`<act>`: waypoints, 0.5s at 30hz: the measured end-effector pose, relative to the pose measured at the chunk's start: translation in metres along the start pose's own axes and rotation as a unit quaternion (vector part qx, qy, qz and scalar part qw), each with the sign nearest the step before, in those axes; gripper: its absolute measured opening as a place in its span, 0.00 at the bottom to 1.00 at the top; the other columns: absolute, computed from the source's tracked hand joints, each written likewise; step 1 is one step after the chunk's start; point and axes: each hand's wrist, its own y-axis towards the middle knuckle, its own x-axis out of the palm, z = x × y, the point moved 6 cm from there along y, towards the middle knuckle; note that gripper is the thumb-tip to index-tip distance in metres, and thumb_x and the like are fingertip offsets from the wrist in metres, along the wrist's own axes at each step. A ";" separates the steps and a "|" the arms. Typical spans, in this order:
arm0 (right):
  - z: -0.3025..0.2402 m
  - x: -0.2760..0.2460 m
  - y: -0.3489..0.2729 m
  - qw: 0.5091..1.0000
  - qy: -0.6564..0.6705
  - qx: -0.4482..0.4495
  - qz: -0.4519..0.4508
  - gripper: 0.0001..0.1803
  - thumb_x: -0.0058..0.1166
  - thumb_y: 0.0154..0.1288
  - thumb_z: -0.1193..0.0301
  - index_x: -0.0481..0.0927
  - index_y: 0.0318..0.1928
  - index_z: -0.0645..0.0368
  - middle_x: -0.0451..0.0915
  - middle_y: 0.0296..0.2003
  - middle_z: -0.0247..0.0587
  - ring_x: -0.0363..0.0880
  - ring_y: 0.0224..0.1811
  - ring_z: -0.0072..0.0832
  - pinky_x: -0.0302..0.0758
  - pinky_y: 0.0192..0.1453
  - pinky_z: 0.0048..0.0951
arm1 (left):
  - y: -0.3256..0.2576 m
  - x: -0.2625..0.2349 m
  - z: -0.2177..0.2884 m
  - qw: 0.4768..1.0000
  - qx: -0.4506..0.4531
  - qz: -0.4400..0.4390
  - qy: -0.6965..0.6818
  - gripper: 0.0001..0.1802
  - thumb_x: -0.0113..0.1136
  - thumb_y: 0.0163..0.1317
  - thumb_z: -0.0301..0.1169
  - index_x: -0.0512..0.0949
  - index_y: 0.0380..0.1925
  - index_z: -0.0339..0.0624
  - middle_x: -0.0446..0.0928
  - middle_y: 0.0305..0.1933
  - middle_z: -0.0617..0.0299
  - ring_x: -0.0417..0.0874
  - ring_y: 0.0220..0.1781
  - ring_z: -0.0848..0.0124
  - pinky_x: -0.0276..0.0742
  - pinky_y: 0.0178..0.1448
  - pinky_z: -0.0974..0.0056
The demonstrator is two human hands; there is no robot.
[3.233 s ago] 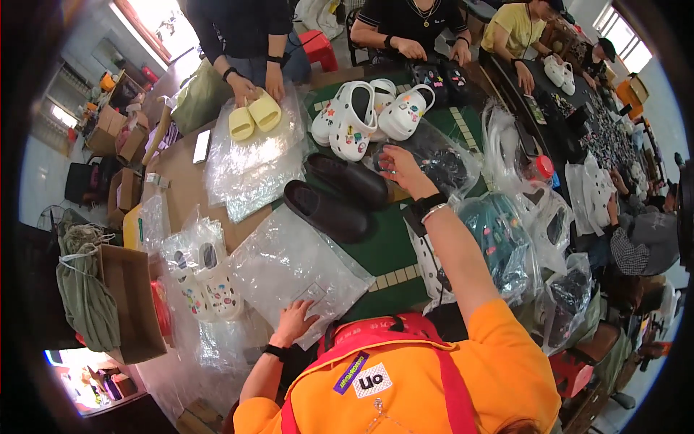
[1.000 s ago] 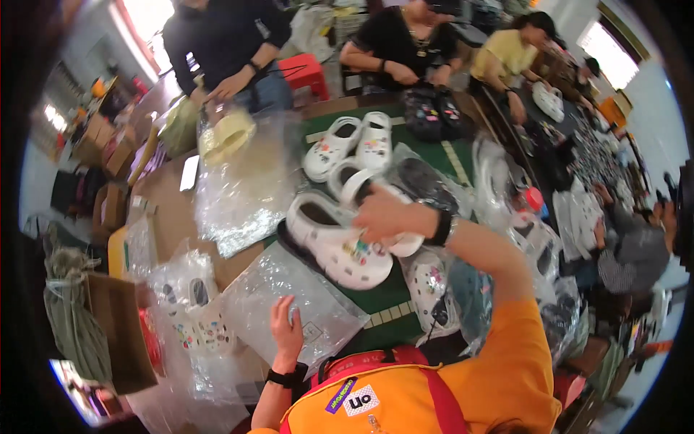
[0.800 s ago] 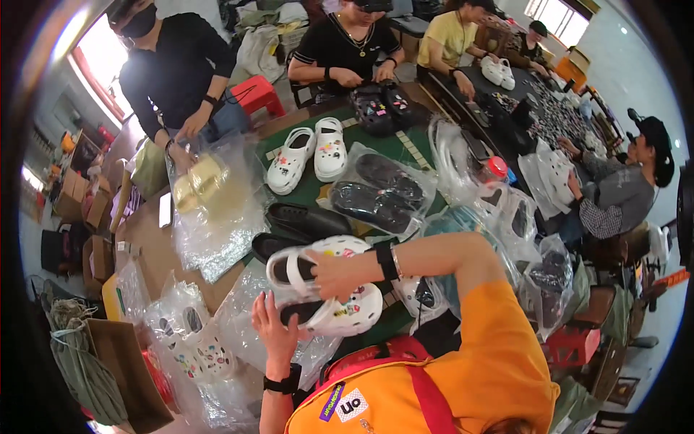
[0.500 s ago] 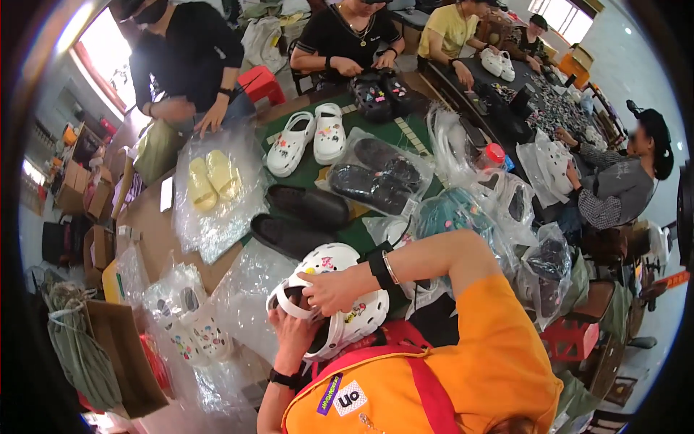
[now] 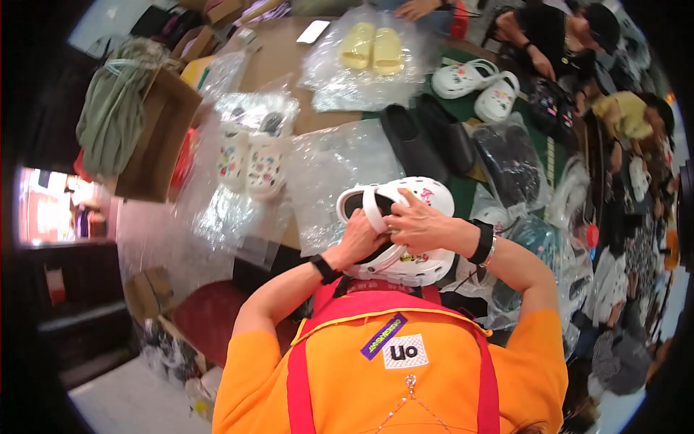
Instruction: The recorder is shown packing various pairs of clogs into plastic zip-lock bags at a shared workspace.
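In front of my chest is a pair of white clogs (image 5: pixel 439 204) with holes and colourful charms on their uppers. My left hand (image 5: pixel 361 237) grips the near-left side by the heel strap (image 5: pixel 373 211), its fingertips partly hidden in the dark opening. Fingers bent, my right hand (image 5: pixel 421 226) holds the inner edge close beside the left hand and covers part of the uppers. Just beyond the pair lie black slip-on shoes (image 5: pixel 405 141). A flat clear plastic bag (image 5: pixel 336 166) spreads on the table to their left.
Bagged white clogs with charms (image 5: pixel 266 170) lie at the left, near an open cardboard box (image 5: pixel 155 137). Yellow slides (image 5: pixel 387 52) rest on plastic at the back. More white clogs (image 5: pixel 497 98) and bagged dark slippers (image 5: pixel 510 159) are to the right. Other people sit around the table.
My view has swung left, so the table's things sit further right in the picture. Both hands stay on the white clogs, close together at the strap and opening.
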 end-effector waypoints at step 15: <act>0.040 0.159 -0.014 0.885 0.267 0.367 0.107 0.34 0.58 0.47 0.69 0.62 0.58 0.49 0.63 0.53 0.51 0.63 0.54 0.48 0.65 0.54 0.42 | -0.201 -0.120 -0.131 0.799 -0.360 0.433 -0.209 0.08 0.52 0.55 0.21 0.73 0.36 0.32 0.75 0.34 0.60 0.74 0.34 0.72 0.71 0.37 0.69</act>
